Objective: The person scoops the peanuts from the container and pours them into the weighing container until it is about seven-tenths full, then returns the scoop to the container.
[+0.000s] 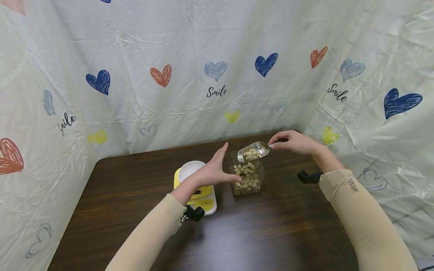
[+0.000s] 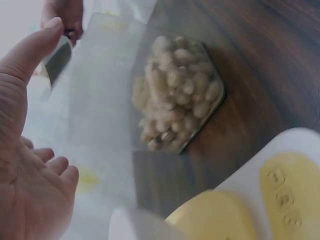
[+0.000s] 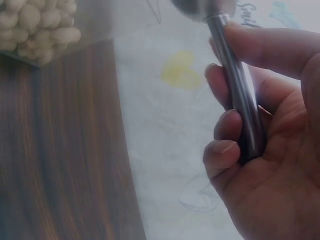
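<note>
My right hand point(image 1: 294, 142) grips a metal scoop point(image 1: 260, 148) by its handle point(image 3: 235, 85), the fingers curled round it in the right wrist view. Several peanuts point(image 1: 251, 154) in their shells lie in the scoop, which is over the top of a clear square container point(image 1: 262, 177). More unshelled peanuts point(image 2: 175, 90) fill the lower part of that container. My left hand point(image 1: 214, 170) is beside the container with thumb and fingers spread, holding nothing. In the head view its thumb overlaps the container's near left side.
A yellow and white kitchen scale point(image 1: 205, 205) stands left of the container, partly behind my left forearm. On it sits a white bowl point(image 1: 190, 169). The dark wooden table point(image 1: 129, 195) ends at a white curtain point(image 1: 190, 124) printed with hearts.
</note>
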`<action>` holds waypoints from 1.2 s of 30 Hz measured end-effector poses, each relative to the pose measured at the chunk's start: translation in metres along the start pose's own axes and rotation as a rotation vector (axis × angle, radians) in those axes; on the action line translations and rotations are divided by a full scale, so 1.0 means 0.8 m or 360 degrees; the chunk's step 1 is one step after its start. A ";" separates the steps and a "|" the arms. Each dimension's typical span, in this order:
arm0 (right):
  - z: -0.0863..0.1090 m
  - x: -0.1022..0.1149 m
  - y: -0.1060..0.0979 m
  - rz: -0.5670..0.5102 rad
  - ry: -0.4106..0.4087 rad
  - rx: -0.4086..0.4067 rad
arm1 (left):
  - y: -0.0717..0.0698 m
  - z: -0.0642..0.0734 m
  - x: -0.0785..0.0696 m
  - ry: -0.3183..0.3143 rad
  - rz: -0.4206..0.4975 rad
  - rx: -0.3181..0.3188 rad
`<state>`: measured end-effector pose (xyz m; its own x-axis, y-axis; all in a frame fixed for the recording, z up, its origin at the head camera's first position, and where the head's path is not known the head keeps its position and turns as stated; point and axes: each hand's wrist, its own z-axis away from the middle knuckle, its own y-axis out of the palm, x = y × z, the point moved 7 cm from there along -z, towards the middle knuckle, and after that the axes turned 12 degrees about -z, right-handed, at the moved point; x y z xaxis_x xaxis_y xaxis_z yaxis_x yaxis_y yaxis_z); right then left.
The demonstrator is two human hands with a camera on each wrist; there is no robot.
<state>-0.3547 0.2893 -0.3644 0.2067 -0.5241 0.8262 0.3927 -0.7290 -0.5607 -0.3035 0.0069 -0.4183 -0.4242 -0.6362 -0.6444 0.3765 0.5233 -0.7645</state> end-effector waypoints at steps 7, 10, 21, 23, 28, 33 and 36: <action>-0.001 0.026 0.009 -0.0029 -0.0030 -0.0068 | -0.046 0.029 0.008 0.0096 -0.0041 -0.0156; -0.004 0.037 0.015 -0.0007 -0.0060 -0.0108 | -0.066 0.043 0.018 0.0086 -0.0070 -0.0223; -0.017 0.070 0.051 -0.0129 -0.0104 -0.0109 | -0.107 0.091 0.074 -0.0067 -0.0085 -0.0275; -0.021 0.075 0.058 -0.0139 -0.0129 -0.0107 | -0.108 0.097 0.085 -0.0079 -0.0103 -0.0272; -0.030 0.088 0.078 -0.0151 -0.0161 -0.0092 | -0.105 0.108 0.110 -0.0089 -0.0169 -0.0286; -0.038 0.099 0.097 -0.0130 -0.0186 -0.0070 | -0.095 0.115 0.126 -0.0098 -0.0201 -0.0274; -0.043 0.102 0.108 -0.0116 -0.0188 -0.0055 | -0.084 0.117 0.135 -0.0119 -0.0170 -0.0246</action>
<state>-0.3348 0.1685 -0.3474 0.2837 -0.4153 0.8643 0.3797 -0.7790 -0.4990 -0.2972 -0.1502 -0.4352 -0.3905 -0.7302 -0.5607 0.1995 0.5275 -0.8258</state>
